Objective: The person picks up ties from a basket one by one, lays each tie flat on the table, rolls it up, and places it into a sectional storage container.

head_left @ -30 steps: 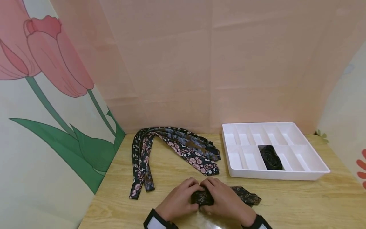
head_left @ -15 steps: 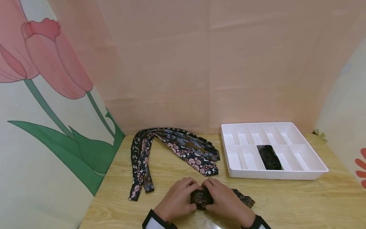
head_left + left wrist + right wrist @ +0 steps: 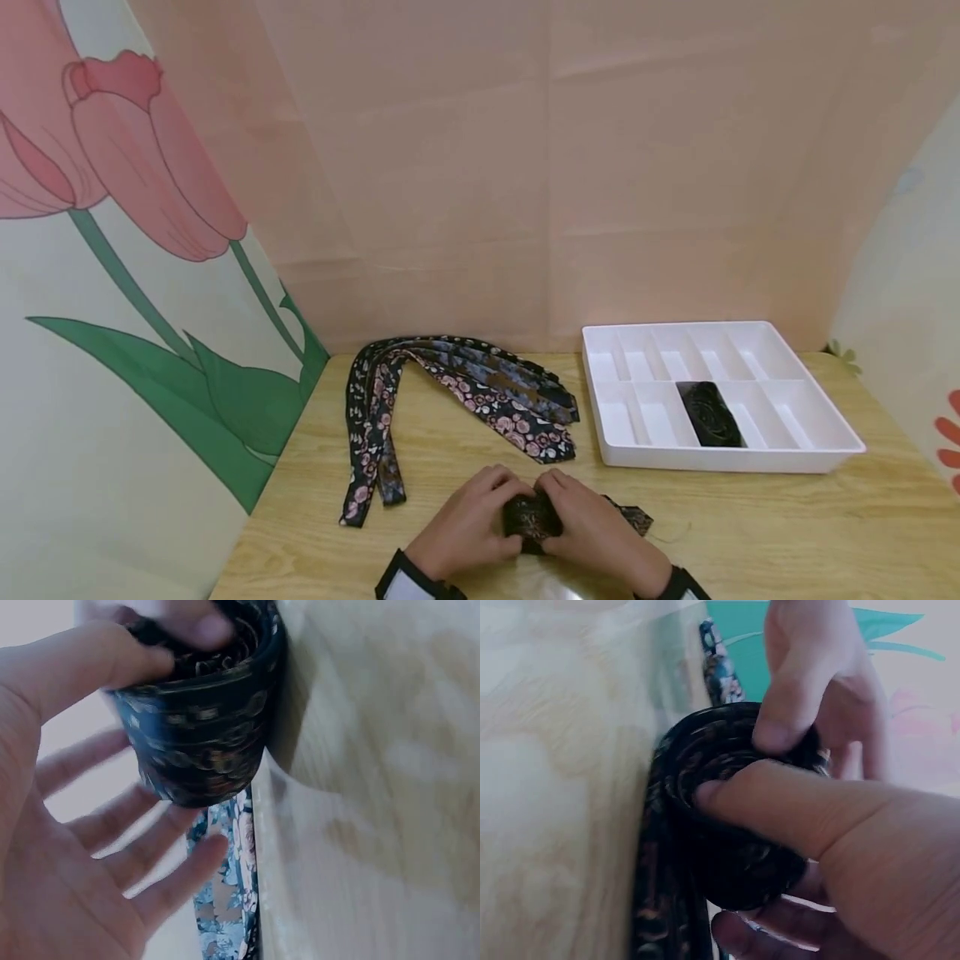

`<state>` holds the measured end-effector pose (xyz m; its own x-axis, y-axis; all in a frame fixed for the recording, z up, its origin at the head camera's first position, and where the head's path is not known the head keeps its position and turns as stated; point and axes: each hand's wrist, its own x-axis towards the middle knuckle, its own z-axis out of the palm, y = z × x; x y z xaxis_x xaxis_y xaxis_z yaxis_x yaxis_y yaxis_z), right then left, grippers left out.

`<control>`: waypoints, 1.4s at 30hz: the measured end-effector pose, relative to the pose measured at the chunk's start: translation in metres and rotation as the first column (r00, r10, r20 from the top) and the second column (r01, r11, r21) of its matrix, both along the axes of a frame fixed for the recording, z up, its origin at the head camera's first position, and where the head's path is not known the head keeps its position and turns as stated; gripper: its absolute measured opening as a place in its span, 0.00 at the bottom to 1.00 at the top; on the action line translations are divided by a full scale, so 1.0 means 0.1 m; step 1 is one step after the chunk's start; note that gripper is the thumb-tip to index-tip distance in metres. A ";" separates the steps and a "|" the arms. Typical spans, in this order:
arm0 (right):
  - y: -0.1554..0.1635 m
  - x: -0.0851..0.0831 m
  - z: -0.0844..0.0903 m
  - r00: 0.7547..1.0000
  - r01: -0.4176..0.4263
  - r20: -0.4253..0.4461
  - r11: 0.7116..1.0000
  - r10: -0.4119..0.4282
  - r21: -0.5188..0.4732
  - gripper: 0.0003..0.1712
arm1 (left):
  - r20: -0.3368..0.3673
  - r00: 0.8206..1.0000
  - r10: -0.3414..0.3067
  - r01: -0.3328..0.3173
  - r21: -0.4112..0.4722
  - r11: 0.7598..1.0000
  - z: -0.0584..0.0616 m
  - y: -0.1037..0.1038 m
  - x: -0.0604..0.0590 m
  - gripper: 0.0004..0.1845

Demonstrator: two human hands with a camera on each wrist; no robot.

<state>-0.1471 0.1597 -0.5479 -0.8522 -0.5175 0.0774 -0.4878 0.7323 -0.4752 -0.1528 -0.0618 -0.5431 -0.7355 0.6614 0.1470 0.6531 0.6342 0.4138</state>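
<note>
A dark patterned necktie is wound into a thick roll, held between both hands near the table's front edge. My left hand grips the roll's left side. In the left wrist view its thumb lies over the coiled edge, and its fingers reach around the far side. The right hand holds the other side; its thumb presses on the coils in the right wrist view. From under the right hand, the tie's unrolled tip sticks out to the right on the table.
Several floral neckties lie in a bent bundle at the back left of the wooden table. To the right stands a white divided tray, with one dark rolled tie in a front compartment. A pink backdrop rises behind.
The loose tip of the necktie has drawn left toward the right hand, so less of it shows. Both hands stay at nearly the same place around the roll.
</note>
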 end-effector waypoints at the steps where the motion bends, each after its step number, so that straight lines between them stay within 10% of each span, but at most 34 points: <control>1: 0.01 -0.01 -0.01 1.000 0.001 0.010 1.000 -0.001 -0.002 0.32 | -0.006 1.000 -0.002 0.002 -0.007 1.000 -0.01 0.00 0.00 0.32; 42: 0.05 0.00 -0.02 0.997 -0.037 -0.068 0.998 0.041 0.059 0.35 | -0.041 0.999 -0.020 0.019 -0.032 0.999 -0.05 0.04 0.01 0.33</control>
